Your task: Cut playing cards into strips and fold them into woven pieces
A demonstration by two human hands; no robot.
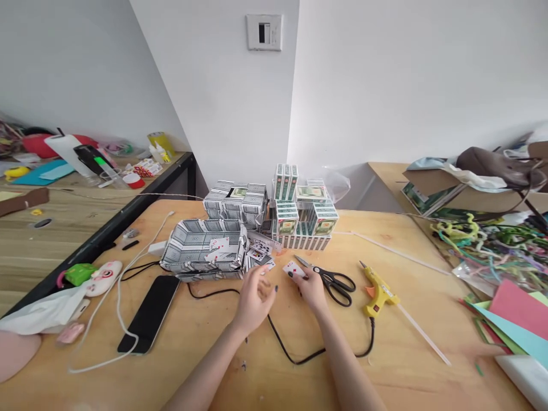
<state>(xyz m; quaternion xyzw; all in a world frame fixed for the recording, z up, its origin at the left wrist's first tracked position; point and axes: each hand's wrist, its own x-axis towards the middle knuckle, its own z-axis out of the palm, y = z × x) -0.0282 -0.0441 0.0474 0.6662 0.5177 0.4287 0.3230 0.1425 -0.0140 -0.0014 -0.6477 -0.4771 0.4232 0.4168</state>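
My right hand [313, 290] is closed on a playing card [293, 268] with red diamonds, pinched by its near edge just left of the scissors [334, 283]. My left hand [253, 299] has its thumb and fingers apart, with nothing visible between them. Its fingertips are close to a loose pile of playing cards [260, 251]; whether they touch it I cannot tell. Left of the pile stands an open tray built from folded cards [180, 251], with a few loose cards [219, 246] lying inside.
Behind are a folded-card block [235, 202] and stacked green card boxes [306, 214]. A yellow glue gun [379, 292] lies right, its black cord [295, 362] crossing in front. A phone [149, 314] and white cable [120, 308] lie left. Coloured paper [518, 314] sits far right.
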